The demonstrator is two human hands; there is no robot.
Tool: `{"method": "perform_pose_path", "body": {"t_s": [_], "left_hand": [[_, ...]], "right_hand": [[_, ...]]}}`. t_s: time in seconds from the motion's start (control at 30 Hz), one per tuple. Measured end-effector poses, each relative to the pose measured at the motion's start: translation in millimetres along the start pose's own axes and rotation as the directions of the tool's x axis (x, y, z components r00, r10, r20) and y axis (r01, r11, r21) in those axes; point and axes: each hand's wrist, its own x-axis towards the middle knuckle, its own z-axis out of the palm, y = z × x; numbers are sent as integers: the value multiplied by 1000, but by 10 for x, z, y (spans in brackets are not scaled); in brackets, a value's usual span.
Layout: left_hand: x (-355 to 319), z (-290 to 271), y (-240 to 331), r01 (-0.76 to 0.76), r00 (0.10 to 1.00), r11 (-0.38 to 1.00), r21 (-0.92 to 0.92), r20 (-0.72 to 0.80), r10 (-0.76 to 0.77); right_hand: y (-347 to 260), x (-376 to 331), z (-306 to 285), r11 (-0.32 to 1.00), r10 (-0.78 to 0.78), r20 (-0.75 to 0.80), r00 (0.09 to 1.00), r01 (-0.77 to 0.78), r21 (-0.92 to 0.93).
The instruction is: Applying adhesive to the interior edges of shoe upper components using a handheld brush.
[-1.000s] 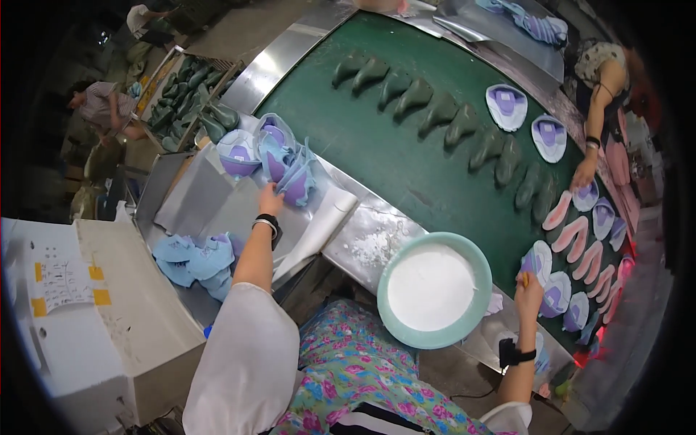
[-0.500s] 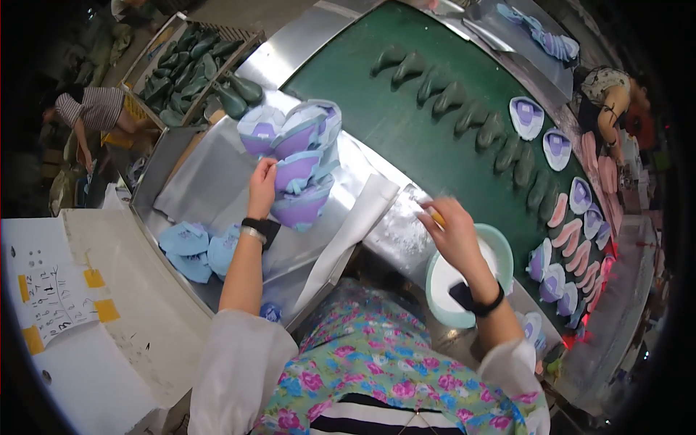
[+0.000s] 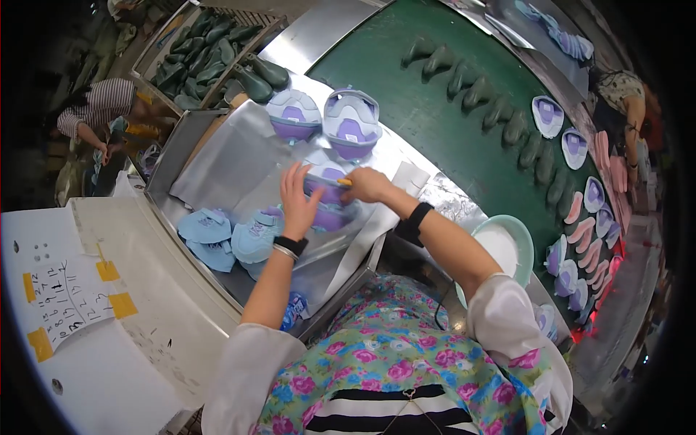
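Light blue and purple shoe uppers (image 3: 293, 116) lie in several stacks on the metal tray, soles facing up. My left hand (image 3: 297, 203) is against the left edge of the nearest stack (image 3: 328, 190), fingers spread and thumb apart. From the right, my right hand (image 3: 368, 185) is closed on a slim yellow-handled tool (image 3: 344, 182) over the same stack. The tool's working end is hidden or blurred. To the left of my left wrist, light blue uppers (image 3: 255, 238) rest with their laced tops showing.
A mint-green bowl (image 3: 527, 250) of white liquid stands by my right forearm. Dark green shoe lasts (image 3: 477, 93), more uppers and pink insoles (image 3: 580, 230) lie on the green belt (image 3: 384, 80). A crate (image 3: 239, 18) holds more lasts. Two co-workers (image 3: 101, 109) are at the sides.
My right hand has moved left from beside the bowl to the near stack, carrying the yellow-handled tool. My left hand has shifted down the stacks and spread its fingers. The view has shifted slightly.
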Motion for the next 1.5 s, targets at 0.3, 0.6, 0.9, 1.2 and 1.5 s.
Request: {"method": "perform_pose_path", "body": {"t_s": [0.3,0.6,0.9,1.2,1.5], "left_hand": [[-872,644,-351,365,710,860,356,491,-504],[-318,434,-124,389,801,790,475,249,-544],[297,-152,1912,932,362,47,-360,931,-43],[391,-165,2320,256,961,202,-945,227,-156],[320,-19,2412,145,976,726,-672,217,6]], "right_hand": [[556,-404,-11,779,61,-4,998,-45,626],[139,-1700,-1404,284,182,-57,982,4,959],[75,-2222,-1360,196,198,-312,929,275,941],[135,-2743,-1022,182,229,-309,923,272,945],[70,-2919,-889,338,288,-350,891,247,908]]}}
